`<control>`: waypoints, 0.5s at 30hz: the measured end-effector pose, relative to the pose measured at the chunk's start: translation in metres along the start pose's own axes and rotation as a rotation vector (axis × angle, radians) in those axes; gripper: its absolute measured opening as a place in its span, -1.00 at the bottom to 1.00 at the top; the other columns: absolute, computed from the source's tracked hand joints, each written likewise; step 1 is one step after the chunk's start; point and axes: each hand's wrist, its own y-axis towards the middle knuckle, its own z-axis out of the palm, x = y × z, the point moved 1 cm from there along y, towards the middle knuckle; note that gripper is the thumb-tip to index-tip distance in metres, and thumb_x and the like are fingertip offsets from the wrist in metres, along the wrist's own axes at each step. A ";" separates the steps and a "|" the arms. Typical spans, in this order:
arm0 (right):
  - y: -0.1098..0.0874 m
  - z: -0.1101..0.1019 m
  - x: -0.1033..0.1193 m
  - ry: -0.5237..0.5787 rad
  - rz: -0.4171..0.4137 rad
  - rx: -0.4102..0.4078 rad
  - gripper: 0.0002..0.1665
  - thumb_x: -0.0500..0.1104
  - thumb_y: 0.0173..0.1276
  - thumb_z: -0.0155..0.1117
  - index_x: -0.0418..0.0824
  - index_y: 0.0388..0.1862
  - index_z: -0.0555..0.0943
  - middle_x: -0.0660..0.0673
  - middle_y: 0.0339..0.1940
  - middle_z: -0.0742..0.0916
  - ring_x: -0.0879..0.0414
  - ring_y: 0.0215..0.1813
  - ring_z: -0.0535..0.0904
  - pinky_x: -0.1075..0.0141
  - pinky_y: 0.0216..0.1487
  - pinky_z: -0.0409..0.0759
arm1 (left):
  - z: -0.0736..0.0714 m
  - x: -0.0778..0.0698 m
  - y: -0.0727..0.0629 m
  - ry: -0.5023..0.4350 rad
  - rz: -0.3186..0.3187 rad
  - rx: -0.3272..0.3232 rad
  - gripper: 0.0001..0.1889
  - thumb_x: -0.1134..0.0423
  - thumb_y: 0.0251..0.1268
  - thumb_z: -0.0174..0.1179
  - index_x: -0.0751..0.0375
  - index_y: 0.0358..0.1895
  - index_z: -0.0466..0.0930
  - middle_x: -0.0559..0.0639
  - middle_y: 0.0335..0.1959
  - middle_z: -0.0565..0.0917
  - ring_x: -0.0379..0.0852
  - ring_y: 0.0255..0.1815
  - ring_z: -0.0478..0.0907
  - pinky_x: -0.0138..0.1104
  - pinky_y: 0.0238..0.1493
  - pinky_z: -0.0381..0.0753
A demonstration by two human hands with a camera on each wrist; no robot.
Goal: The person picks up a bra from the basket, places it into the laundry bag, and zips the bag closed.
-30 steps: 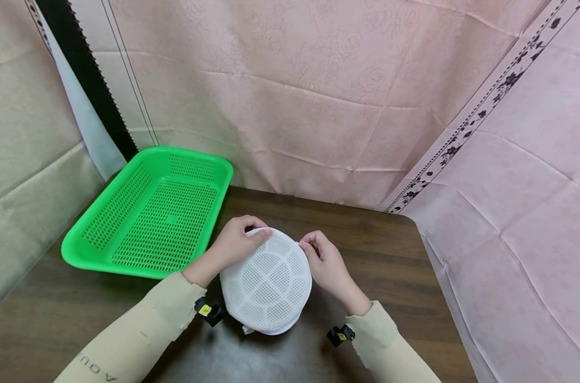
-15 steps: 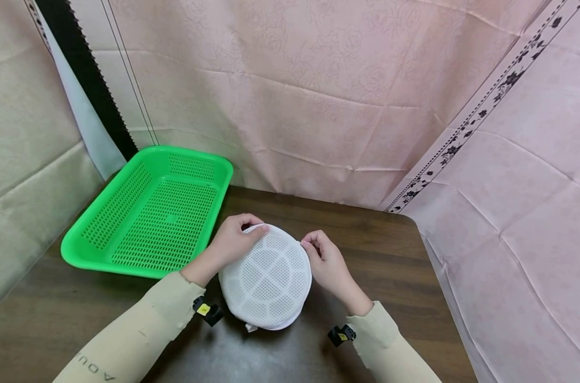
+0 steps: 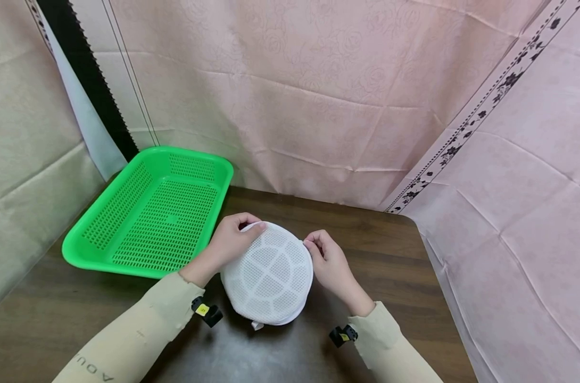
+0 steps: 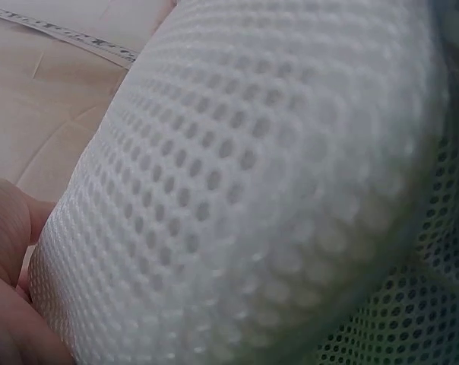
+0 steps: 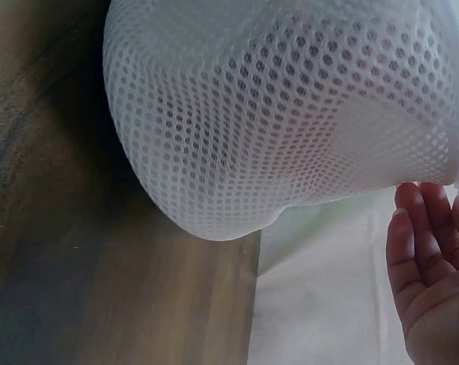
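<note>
A round white mesh laundry bag (image 3: 271, 282) is held above the table with its flat ribbed end facing up. My left hand (image 3: 230, 242) grips its far left edge, thumb on top and fingers behind. At the far right edge, my right hand (image 3: 332, 266) pinches the rim between thumb and forefinger. A small white tab (image 3: 257, 325) sticks out at the bag's near side. The left wrist view is filled by the mesh side (image 4: 207, 160). In the right wrist view, the bag's rounded body hangs below a smooth rim band, with the right fingertips (image 5: 408, 198) right at that band.
A green perforated plastic basket (image 3: 146, 229) stands on the left of the dark wooden table (image 3: 381, 250), close to the left forearm. Pale patterned cloth (image 3: 309, 106) hangs behind the table and along both sides.
The bag has moved slightly away from the body and turned a little, its near tab shifting right. Both hands keep their hold, the right one drifting slightly right.
</note>
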 end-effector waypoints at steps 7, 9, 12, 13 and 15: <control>0.010 -0.011 0.006 0.003 -0.064 -0.065 -0.94 -0.13 0.45 0.17 -0.09 -0.22 0.55 -0.01 -0.45 0.64 0.08 -0.44 0.52 0.28 -0.44 0.50 | 0.000 -0.001 -0.001 -0.153 -0.065 0.038 -0.76 0.02 0.33 0.24 0.12 -0.18 0.62 0.01 -0.22 0.61 -0.04 -0.20 0.48 -0.20 -0.17 0.49; 0.012 -0.013 0.007 0.010 -0.067 -0.067 -0.93 -0.12 0.45 0.18 -0.08 -0.22 0.56 -0.02 -0.45 0.64 0.07 -0.45 0.51 0.28 -0.45 0.50 | -0.002 -0.001 -0.001 -0.157 -0.065 0.079 -0.76 0.03 0.34 0.22 0.14 -0.16 0.61 0.03 -0.22 0.59 -0.03 -0.20 0.47 -0.21 -0.18 0.48; 0.012 -0.014 0.007 0.025 -0.044 -0.038 -0.93 -0.11 0.45 0.18 -0.07 -0.22 0.56 -0.02 -0.44 0.63 0.07 -0.44 0.51 0.28 -0.44 0.50 | -0.006 -0.003 0.000 -0.057 -0.020 0.137 -0.76 0.04 0.33 0.22 0.13 -0.18 0.58 0.04 -0.28 0.56 -0.04 -0.24 0.45 -0.22 -0.22 0.45; 0.012 -0.014 0.007 0.028 -0.036 -0.028 -0.93 -0.11 0.45 0.18 -0.07 -0.23 0.56 -0.02 -0.44 0.63 0.07 -0.44 0.51 0.28 -0.43 0.50 | -0.007 -0.004 0.001 -0.014 0.005 0.145 -0.76 0.03 0.32 0.23 0.12 -0.19 0.58 0.03 -0.30 0.55 -0.04 -0.25 0.44 -0.22 -0.22 0.44; 0.011 -0.013 0.006 0.033 -0.026 -0.010 -0.94 -0.11 0.45 0.18 -0.05 -0.22 0.57 -0.01 -0.43 0.63 0.08 -0.43 0.51 0.28 -0.42 0.51 | -0.008 -0.008 0.003 0.084 0.067 0.141 -0.74 -0.02 0.29 0.24 0.10 -0.19 0.58 -0.01 -0.28 0.55 -0.07 -0.23 0.44 -0.23 -0.18 0.44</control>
